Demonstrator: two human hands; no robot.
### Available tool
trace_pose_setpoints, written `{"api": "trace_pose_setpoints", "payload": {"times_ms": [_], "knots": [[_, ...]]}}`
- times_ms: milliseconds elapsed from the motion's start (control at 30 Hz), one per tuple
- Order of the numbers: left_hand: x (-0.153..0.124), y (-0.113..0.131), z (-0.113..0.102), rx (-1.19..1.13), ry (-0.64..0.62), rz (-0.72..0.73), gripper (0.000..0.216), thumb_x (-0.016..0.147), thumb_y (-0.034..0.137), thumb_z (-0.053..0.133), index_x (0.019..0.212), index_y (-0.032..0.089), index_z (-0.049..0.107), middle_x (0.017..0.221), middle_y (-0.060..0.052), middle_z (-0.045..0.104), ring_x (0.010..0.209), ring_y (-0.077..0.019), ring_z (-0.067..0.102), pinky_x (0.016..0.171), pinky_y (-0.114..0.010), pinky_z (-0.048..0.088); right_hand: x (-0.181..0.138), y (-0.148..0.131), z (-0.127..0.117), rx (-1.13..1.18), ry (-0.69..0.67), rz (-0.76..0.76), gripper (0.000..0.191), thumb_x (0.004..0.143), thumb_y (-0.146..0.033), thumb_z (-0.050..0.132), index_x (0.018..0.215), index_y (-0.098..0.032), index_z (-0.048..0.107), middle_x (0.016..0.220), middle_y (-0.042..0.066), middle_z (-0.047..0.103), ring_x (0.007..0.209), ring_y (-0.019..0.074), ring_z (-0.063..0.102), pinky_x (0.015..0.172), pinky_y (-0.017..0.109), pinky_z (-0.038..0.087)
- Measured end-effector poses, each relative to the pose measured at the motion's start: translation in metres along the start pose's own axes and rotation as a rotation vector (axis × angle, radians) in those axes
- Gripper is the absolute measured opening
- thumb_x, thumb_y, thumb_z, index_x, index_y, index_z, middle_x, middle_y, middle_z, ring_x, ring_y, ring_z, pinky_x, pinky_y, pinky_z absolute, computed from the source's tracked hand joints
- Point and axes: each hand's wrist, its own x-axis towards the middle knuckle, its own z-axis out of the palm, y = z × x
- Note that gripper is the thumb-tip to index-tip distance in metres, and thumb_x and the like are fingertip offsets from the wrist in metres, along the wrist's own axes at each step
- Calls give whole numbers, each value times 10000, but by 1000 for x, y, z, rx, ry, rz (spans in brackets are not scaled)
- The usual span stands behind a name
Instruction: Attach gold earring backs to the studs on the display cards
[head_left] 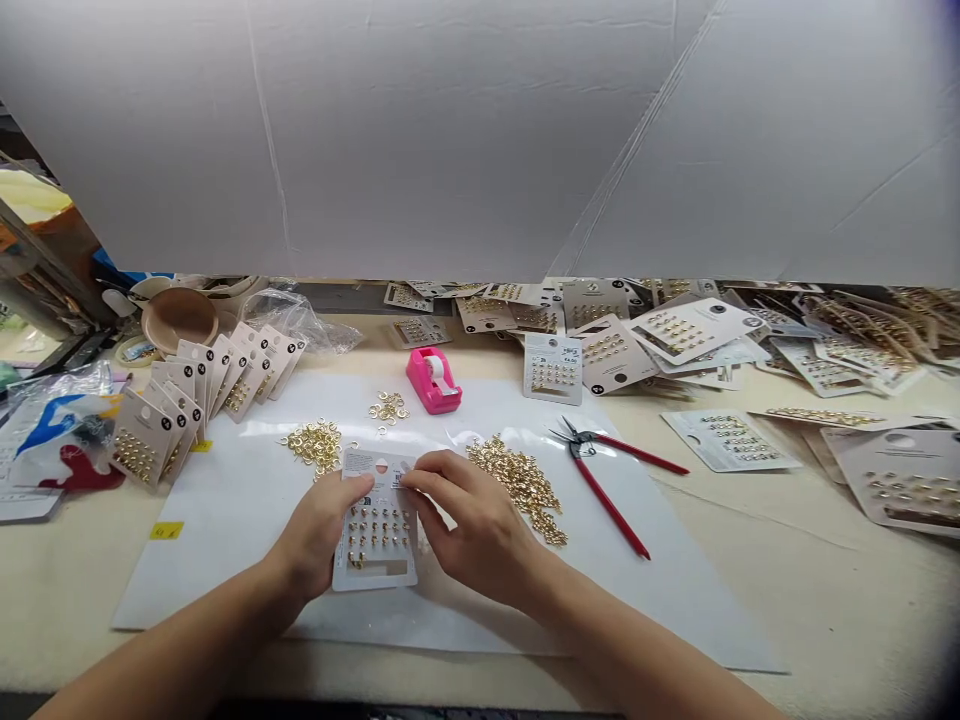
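Observation:
A white earring card [376, 525] with rows of gold earrings lies on a white sheet [247, 520] in front of me. My left hand [319, 530] grips the card's left edge, thumb on its upper part. My right hand [472, 525] rests on the card's right side, with thumb and forefinger pinched at its top edge on something too small to make out. Loose gold earrings lie in piles to the left [315, 443], behind [388, 407] and to the right [521, 485] of the card.
Red-handled pliers [607, 470] lie right of the sheet's middle. A pink tape dispenser [433, 378] stands behind. Filled cards are fanned at the left [195, 395] and heaped at the back right [675, 335]. A beige bowl [178, 318] and plastic bags sit far left.

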Motion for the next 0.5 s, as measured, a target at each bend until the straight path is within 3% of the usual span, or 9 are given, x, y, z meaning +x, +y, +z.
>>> {"api": "trace_pose_setpoints", "payload": {"times_ms": [167, 333, 500], "knots": [[-1, -8, -2, 113, -69, 77, 287, 793, 330, 564, 975, 131, 662, 832, -72, 704, 840, -241, 637, 692, -303, 468, -1, -2, 4, -134, -38, -62, 169, 856, -89, 459, 831, -130, 620, 754, 77, 591, 672, 162, 532, 559, 273, 421], [-4, -9, -3, 421, -204, 228, 288, 870, 308, 471, 1028, 149, 652, 1090, -79, 665, 1058, -239, 556, 918, -323, 394, 0, -3, 2, -233, -94, -91, 197, 831, -65, 446, 760, -131, 617, 709, 75, 585, 623, 159, 489, 533, 278, 364], [-6, -7, 0, 550, -244, 207, 271, 880, 303, 444, 998, 155, 638, 1167, -78, 628, 1141, -243, 504, 950, -327, 365, 10, 1, -7, -116, -246, -57, 189, 823, -99, 465, 728, -149, 620, 706, 50, 590, 617, 135, 500, 542, 257, 366]]}}
